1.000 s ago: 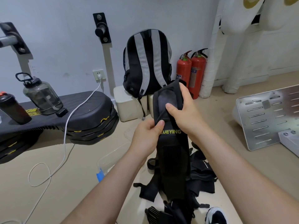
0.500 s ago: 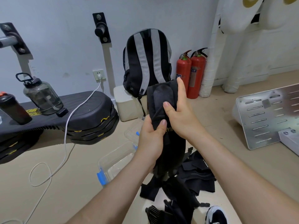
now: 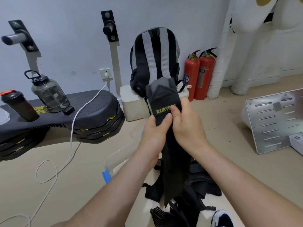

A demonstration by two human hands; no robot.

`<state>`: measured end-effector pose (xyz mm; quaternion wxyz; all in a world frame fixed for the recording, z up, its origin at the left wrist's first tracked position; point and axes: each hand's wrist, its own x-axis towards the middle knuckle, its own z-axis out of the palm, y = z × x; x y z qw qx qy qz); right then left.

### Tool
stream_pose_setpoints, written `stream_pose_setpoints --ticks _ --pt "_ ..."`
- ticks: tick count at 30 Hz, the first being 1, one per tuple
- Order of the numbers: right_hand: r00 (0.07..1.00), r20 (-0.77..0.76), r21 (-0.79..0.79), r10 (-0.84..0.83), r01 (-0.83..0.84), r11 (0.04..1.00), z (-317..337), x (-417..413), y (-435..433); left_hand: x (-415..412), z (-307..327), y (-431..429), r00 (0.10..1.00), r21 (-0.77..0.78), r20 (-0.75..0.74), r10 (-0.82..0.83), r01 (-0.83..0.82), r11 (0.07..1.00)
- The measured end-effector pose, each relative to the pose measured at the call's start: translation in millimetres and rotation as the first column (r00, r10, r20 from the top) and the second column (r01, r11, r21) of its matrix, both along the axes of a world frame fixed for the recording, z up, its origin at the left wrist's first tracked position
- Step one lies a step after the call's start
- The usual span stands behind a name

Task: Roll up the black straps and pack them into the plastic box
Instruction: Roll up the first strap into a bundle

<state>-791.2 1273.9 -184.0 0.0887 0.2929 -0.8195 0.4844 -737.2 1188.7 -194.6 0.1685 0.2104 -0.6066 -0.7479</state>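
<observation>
Item 1, strap (image 3: 164,97): black, yellow lettering, held upright at chest height in front of the backpack (image 3: 154,59); its top end is folded over and shows a grey face, and its tail hangs free, the tip just above the pile (image 3: 201,185) of other black straps on the floor. Left hand (image 3: 154,133): pinches the strap's left edge, thumb in front. Right hand (image 3: 186,130): pinches the right edge, its thumb touching the left thumb and covering the last letters. Change over the last 1 s: the right hand has come down from the strap's top to sit beside the left, the lettering now stands above the thumbs rather than below them, and the tail hangs shorter. Reading: the grip has been reset lower on the strap, likely to start or tighten the first turn; the roll is barely begun. Item 2, box (image 3: 118,159): clear plastic with a blue latch, on the floor low and left of the hands, partly hidden by the left forearm; contents cannot be told. Also present: 2 red extinguishers (image 3: 199,74) by the wall.
</observation>
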Motion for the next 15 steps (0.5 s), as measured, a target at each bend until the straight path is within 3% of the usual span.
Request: stream_pose_setpoints --ticks 2,4,6,7,9,12,15 --pt "0.998 0.057 -0.052 -0.032 0.035 0.998 1 -2 0 3 -2 11 0.999 -0.047 0.005 0.05 -0.049 0.998" --pt "0.958 0.287 -0.105 0.018 0.013 0.994 -1 -4 -1 2 2 11 0.985 -0.216 -0.022 0.171 -0.171 0.961" --pt "0.862 0.482 -0.183 0.159 -0.078 0.98 -7 -3 -3 0 8 0 0.958 -0.319 -0.079 0.277 -0.287 0.903" --pt "0.851 0.484 -0.182 0.201 -0.126 0.975 -10 1 -4 -2 10 -6 0.946 -0.329 -0.09 0.313 -0.325 0.887" --pt "0.92 0.347 -0.101 0.182 -0.156 0.983 -14 7 -5 -4 7 -13 0.942 -0.292 -0.067 0.329 -0.334 0.896" --pt "0.989 0.137 -0.049 0.056 -0.049 0.998 -15 9 -5 -4 0 -5 0.977 -0.122 -0.027 0.212 -0.214 0.969" --pt "0.967 0.248 -0.054 -0.056 0.072 0.996 -9 1 -3 1 -9 5 0.997 -0.104 0.056 0.054 -0.048 0.993"
